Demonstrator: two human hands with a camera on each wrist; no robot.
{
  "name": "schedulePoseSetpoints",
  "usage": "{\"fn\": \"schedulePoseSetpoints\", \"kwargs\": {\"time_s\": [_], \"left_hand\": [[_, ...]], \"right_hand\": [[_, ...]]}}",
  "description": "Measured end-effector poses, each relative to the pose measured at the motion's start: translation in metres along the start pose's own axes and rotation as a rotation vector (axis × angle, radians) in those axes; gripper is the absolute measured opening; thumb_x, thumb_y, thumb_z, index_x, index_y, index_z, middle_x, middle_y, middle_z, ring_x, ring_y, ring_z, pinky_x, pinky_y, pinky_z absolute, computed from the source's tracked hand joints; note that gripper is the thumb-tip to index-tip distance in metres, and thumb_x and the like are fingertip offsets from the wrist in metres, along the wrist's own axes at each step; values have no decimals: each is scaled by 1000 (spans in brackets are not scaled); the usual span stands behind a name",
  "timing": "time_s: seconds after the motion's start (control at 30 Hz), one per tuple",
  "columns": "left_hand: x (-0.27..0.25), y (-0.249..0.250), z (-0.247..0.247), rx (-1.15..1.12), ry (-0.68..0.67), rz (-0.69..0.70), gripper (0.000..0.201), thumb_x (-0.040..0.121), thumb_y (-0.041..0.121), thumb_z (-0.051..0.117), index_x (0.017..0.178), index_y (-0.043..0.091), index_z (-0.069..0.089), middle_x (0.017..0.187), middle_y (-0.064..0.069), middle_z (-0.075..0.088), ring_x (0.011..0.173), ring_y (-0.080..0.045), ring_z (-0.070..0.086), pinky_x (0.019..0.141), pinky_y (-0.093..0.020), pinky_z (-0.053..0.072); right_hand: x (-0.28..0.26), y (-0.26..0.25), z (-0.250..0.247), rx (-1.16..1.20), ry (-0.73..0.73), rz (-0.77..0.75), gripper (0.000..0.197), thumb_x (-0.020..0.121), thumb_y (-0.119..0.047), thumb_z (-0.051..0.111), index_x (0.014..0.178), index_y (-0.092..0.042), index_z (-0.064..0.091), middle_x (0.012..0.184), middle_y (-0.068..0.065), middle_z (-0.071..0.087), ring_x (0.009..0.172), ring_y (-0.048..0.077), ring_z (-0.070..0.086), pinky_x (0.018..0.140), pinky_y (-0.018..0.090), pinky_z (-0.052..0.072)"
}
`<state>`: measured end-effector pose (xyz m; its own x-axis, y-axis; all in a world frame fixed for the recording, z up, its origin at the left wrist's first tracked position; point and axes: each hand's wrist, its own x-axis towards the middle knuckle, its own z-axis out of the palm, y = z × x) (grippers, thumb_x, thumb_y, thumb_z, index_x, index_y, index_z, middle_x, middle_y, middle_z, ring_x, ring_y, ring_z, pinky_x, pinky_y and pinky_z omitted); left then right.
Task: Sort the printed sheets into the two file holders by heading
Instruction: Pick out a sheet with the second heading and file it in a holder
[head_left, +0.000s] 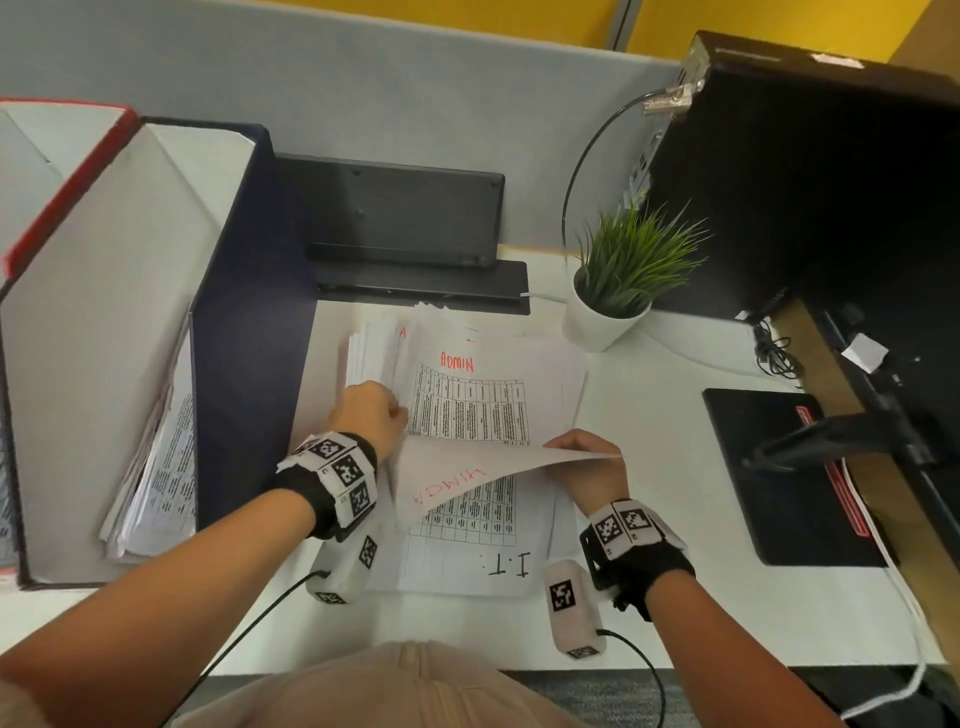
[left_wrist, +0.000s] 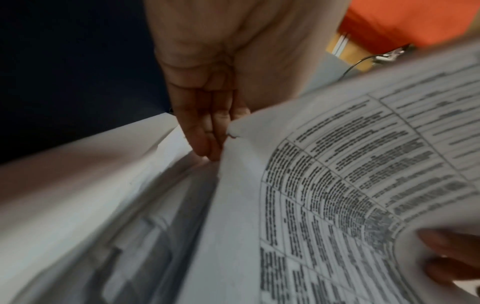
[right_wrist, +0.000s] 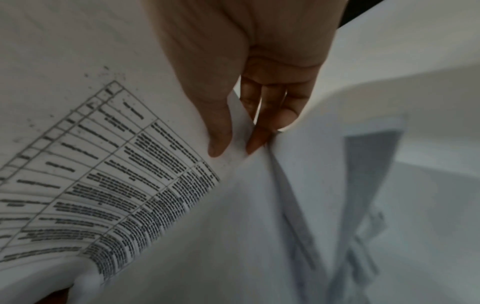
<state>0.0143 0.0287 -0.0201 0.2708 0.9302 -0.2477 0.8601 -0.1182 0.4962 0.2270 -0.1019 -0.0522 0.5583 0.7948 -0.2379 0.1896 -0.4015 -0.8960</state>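
A stack of printed sheets (head_left: 545, 374) lies on the white desk, its top page headed ADMIN in red. A sheet headed I.T. (head_left: 467, 566) lies nearest me. My right hand (head_left: 587, 457) pinches the right edge of one lifted, curling ADMIN sheet (head_left: 467, 478), thumb on the printed side in the right wrist view (right_wrist: 116, 185). My left hand (head_left: 371, 410) is at that sheet's left corner, its fingers (left_wrist: 207, 131) straight with tips on the stack; its thumb is hidden. A navy file holder (head_left: 234, 312) with sheets inside and a red-edged holder (head_left: 67, 192) stand on the left.
A potted plant (head_left: 613, 291) stands just beyond the stack on the right. A black keyboard (head_left: 405, 213) leans against the grey partition. A black monitor (head_left: 805, 182) and a black pad (head_left: 779, 467) fill the right side. Cables run from both wrists.
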Motion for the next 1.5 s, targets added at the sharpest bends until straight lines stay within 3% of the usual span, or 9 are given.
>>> {"fn": "schedulePoseSetpoints", "kwargs": {"time_s": [0.13,0.27,0.33,0.53,0.67,0.9,1.07,1.33,1.5], "left_hand": [[-19,1,2,-280,310,245,23,90,3,51,105,7,69,99,-4,66,81,-16,62,76,-20,51],[-28,5,4,-731,249,206,27,93,3,46,81,24,58,85,5,63,60,3,52,54,-6,41],[-26,5,0,-795,202,176,30,93,-2,42,76,20,54,82,-2,59,70,-8,52,66,-16,44],[-8,7,-8,-901,-3,-37,34,88,-5,36,64,8,56,74,-11,57,73,-22,50,66,-28,41],[13,2,-6,-611,57,-163,19,91,14,51,80,10,66,85,-8,65,82,-25,59,76,-32,49],[23,16,-1,6,-33,-172,38,66,42,80,74,8,65,66,-3,62,61,-16,57,47,-22,39],[20,14,3,-14,3,-116,21,78,20,73,74,1,67,70,-10,63,67,-23,58,62,-28,49],[7,1,8,-48,99,19,32,90,22,55,63,8,64,62,-6,59,57,-20,53,59,-26,46],[-8,-2,14,-372,307,194,12,87,12,61,94,12,71,76,7,64,64,-4,57,65,-12,45]], "right_hand": [[7,0,2,-120,54,30,24,67,-10,80,83,-7,64,75,-2,63,76,17,59,61,9,43],[9,-5,1,-20,152,68,66,59,-11,87,116,-2,56,112,12,65,105,23,61,91,33,50],[8,-9,0,9,159,12,76,57,-6,87,123,-4,48,118,7,61,109,19,57,98,34,46],[5,-9,-5,-24,53,109,25,65,-9,84,74,-7,60,66,1,59,52,3,54,54,18,44],[1,0,-3,25,35,77,32,73,10,70,56,-12,54,62,3,57,50,3,54,43,10,42],[0,5,1,97,2,154,25,74,18,56,62,-5,58,60,4,49,55,11,44,39,6,36],[-3,5,3,144,67,102,25,72,22,55,69,-3,62,80,11,54,69,17,48,50,2,39],[4,6,0,39,60,4,39,70,22,55,52,-12,52,59,2,52,58,12,46,49,8,36],[9,9,-4,-77,83,31,38,69,10,67,53,-14,42,55,-1,46,53,11,39,41,6,31]]}}
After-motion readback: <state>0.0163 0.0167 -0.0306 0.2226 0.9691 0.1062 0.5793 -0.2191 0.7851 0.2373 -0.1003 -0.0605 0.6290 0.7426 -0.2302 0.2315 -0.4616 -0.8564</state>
